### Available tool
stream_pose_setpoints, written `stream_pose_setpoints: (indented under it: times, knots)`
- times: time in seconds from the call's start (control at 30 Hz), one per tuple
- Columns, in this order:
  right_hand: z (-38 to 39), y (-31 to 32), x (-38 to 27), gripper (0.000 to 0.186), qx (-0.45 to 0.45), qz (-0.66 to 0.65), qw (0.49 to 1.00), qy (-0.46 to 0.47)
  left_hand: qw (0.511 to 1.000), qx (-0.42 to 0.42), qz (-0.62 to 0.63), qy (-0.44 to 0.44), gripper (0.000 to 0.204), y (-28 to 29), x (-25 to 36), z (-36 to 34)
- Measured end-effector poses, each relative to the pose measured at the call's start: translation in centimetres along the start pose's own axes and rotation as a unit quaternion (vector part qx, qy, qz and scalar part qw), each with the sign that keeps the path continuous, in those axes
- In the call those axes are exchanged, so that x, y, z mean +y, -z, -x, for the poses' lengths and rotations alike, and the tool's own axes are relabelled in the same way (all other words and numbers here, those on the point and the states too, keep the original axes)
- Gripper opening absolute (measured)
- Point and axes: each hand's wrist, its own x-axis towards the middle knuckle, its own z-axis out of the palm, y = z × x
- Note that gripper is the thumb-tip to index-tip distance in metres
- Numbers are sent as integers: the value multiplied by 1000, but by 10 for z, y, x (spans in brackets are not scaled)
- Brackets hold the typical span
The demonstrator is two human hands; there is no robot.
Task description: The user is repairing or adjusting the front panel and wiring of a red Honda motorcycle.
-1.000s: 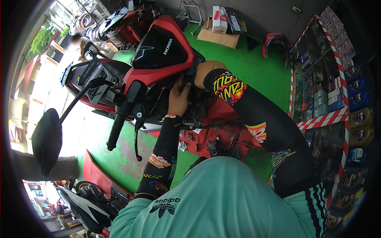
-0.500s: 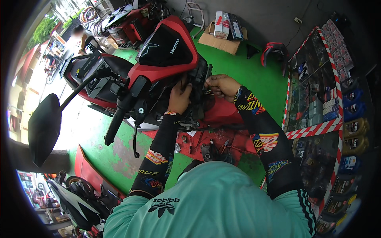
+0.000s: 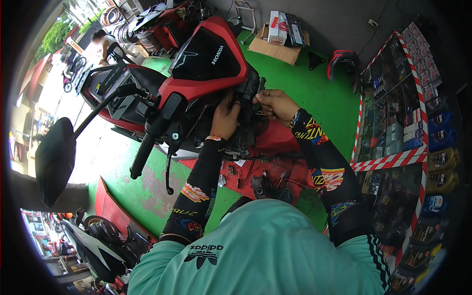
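A red and black motor scooter [image 3: 211,54] stands in front of me, its front panel off and dark inner parts [image 3: 247,96] bare. My left hand [image 3: 226,120] reaches into this opening below the red front cover. Its thumb shows against the dark parts, while the fingertips are hidden behind them. To the right of the opening, my right hand [image 3: 276,104] is closed in a pinch beside the dark parts. What lies between its thumb and forefinger is too small to make out. A red body panel [image 3: 275,140] is below my right hand.
Tools and loose parts lie on a red mat [image 3: 246,179] on the green floor. A glass display case [image 3: 391,113] with red-white striped edges stands at right. Nearer left are a handlebar grip [image 3: 142,157] and mirror [image 3: 55,162]; a cardboard box [image 3: 275,49] sits farther back.
My right hand keeps its pinch and my left hand stays inside the opening, both having shifted only slightly. In the background at upper left, a seated person has leaned a little.
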Motion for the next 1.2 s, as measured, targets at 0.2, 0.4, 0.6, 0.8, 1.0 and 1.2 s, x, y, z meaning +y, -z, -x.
stream_pose_setpoints:
  times: [0.2,0.4,0.6,0.8,1.0,1.2]
  knots:
    - [17,-3,2,31,27,124,992,16,1000,-6,5,-15,60,0,-3,1]
    - [49,7,13,39,82,186,978,36,997,34,62,15,67,-10,-5,6]
    - [80,30,53,40,137,134,980,53,996,49,66,23,66,-13,-5,10]
    - [134,61,117,37,174,32,983,39,995,68,73,-3,61,-13,-7,21]
    - [206,73,188,30,211,-105,972,3,985,129,107,-35,40,-2,28,80]
    - [238,48,183,36,153,-61,985,41,926,-6,378,6,26,-19,90,139]
